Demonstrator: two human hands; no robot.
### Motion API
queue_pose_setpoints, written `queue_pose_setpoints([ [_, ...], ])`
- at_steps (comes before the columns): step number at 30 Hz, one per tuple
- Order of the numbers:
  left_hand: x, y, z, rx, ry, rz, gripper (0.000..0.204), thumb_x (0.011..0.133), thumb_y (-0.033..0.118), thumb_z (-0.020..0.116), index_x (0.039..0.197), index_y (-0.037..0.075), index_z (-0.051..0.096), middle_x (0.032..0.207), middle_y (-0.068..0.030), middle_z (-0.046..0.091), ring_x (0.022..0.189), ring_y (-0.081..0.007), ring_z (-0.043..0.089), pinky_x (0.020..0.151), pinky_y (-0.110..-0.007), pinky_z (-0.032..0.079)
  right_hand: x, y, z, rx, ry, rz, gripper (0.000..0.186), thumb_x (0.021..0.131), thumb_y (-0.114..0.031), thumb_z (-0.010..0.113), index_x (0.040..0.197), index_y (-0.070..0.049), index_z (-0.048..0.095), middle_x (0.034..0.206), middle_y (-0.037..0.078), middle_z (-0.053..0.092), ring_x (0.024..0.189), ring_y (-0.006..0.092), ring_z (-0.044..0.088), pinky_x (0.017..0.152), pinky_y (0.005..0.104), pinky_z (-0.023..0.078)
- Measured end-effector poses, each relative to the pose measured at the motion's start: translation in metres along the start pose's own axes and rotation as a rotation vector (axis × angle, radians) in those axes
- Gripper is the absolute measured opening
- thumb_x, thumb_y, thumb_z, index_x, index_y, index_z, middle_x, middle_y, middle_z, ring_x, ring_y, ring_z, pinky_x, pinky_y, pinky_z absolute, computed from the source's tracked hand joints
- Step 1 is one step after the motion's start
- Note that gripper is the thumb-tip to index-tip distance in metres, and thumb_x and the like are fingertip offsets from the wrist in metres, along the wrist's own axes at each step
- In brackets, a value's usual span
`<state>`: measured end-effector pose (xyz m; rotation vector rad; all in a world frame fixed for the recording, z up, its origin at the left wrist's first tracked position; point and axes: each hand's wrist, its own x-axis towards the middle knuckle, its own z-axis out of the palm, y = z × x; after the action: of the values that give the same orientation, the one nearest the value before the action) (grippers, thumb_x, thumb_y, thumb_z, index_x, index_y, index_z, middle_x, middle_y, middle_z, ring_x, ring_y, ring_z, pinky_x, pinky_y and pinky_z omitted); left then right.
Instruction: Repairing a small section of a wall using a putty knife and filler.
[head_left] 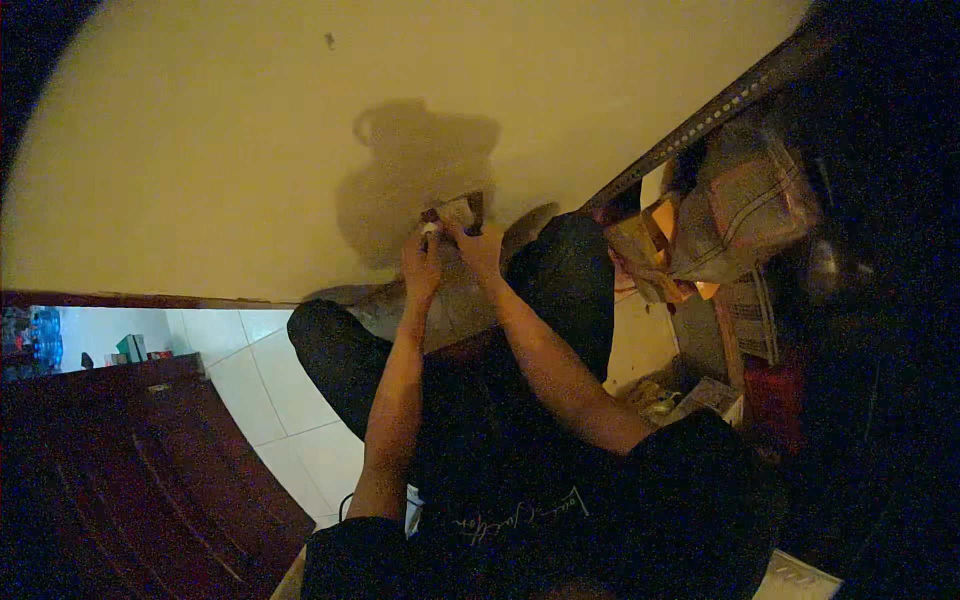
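Note:
Both my arms reach forward to a small pale, dark-edged piece [460, 211] in front of the yellowish wall. My right hand [479, 250] grips this piece from below; its kind is too dim to tell. Beside it, my left hand [422, 262] is closed, fingers pinched near a small whitish bit [430, 229] and a dark reddish spot. Whether the whitish bit is part of the same piece, I cannot tell. A broad shadow [425, 150] of the hands and the piece falls on the wall above them.
My dark-clothed knees [570, 270] are bent on either side of the hands. At right are clear plastic bags [750, 205] and an orange-yellow packet [660, 220]. A dark red wooden panel [150, 450] and pale floor tiles [265, 400] lie at left.

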<state>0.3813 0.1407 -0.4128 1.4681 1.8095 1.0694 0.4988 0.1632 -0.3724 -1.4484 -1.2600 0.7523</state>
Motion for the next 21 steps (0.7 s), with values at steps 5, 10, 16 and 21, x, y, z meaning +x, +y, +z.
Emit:
queue_pose_setpoints([
  [5, -0.003, 0.022, 0.004, -0.189, 0.019, 0.102, 0.034, 0.095, 0.027, 0.045, 0.106, 0.000, 0.062, 0.103, -0.0199, 0.063, 0.097, -0.0369, 0.058, 0.085, -0.042, 0.044, 0.002, 0.012, -0.006, -0.126, -0.011, 0.117, 0.051, 0.072, -0.041, 0.075, 0.094, 0.003, 0.063, 0.090, 0.017, 0.065, 0.086, 0.0287, 0.061, 0.077, 0.0398, 0.046],
  [10, 0.001, 0.001, 0.002, -0.151, 0.082, 0.135, 0.031, 0.094, 0.025, 0.048, 0.105, 0.000, 0.063, 0.099, -0.0185, 0.064, 0.092, -0.0346, 0.060, 0.081, -0.041, 0.045, 0.000, 0.007, 0.001, -0.012, -0.059, 0.076, 0.044, 0.072, -0.038, 0.076, 0.083, 0.003, 0.065, 0.080, 0.014, 0.066, 0.077, 0.0283, 0.063, 0.070, 0.0395, 0.047],
  [16, -0.004, 0.029, -0.010, -0.186, 0.038, 0.060, 0.032, 0.093, 0.022, 0.049, 0.114, 0.000, 0.057, 0.106, -0.0208, 0.062, 0.098, -0.0367, 0.058, 0.085, -0.041, 0.045, 0.006, 0.024, 0.007, 0.025, -0.087, 0.062, 0.061, 0.070, -0.052, 0.072, 0.095, 0.003, 0.063, 0.092, 0.022, 0.065, 0.085, 0.0383, 0.061, 0.074, 0.0440, 0.048],
  [21, 0.000, 0.023, -0.008, -0.044, 0.011, 0.105, 0.035, 0.094, 0.022, 0.047, 0.118, -0.002, 0.054, 0.114, -0.0233, 0.058, 0.105, -0.0399, 0.054, 0.091, -0.043, 0.042, 0.013, 0.035, 0.009, -0.070, -0.096, 0.060, 0.060, 0.072, -0.051, 0.071, 0.099, 0.002, 0.063, 0.089, 0.020, 0.066, 0.080, 0.0347, 0.062, 0.071, 0.0425, 0.049],
])
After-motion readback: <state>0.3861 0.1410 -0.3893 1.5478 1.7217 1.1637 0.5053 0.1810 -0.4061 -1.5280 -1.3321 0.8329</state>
